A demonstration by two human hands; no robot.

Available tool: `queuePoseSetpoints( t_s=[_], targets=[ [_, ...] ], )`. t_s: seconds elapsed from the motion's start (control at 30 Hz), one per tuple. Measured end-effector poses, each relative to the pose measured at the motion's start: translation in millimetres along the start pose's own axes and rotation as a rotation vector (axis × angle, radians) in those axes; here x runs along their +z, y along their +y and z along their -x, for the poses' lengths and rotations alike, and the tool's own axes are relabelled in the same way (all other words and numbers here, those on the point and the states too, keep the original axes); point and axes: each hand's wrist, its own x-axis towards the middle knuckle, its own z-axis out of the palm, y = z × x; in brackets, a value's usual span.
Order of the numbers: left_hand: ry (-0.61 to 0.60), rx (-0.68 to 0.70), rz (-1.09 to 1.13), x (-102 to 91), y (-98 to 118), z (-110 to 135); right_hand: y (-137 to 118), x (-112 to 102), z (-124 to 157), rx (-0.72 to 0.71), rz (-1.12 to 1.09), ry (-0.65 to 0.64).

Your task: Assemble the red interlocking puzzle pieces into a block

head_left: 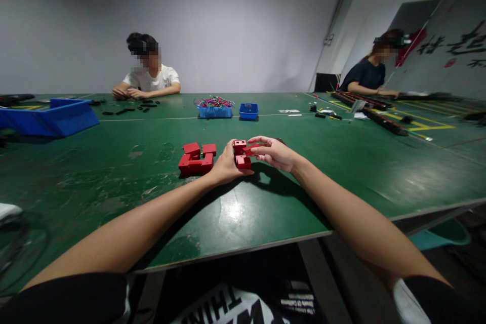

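My left hand [227,166] is closed around a red block [243,161] that has round holes in its upper end and a gap in its middle. Fingers of my right hand [276,154] pinch a small red piece [249,150] at the right side of that block, over the gap. Whether the two parts touch, I cannot tell. Just left of my left hand, a red U-shaped block [195,164] lies on the green table, with two smaller red blocks [192,149] at its far side.
Farther back stand a blue bin of colourful wires [214,110] and a small blue bin [249,111]. A large blue bin [56,119] is at left. Long dark strips [383,120] lie at right. A person in white [152,78] and another in dark clothing [366,73] sit across.
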Motion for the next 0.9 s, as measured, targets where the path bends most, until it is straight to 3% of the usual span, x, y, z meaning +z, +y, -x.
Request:
queuePoseSetpoints(
  t_s=[0.53,0.77,0.9],
  targets=[
    [0.009,0.012,0.015,-0.1,0.7,0.5,-2.7,3.3,8.2,-0.07,0.103,-0.048],
    [0.004,0.005,-0.006,-0.7,1.2,0.0,-2.7,3.1,1.1,-0.1,-0.073,0.009],
    [0.003,0.009,-0.007,0.1,-0.5,-0.6,-4.5,4.9,-0.6,-0.026,-0.136,0.023]
  ],
)
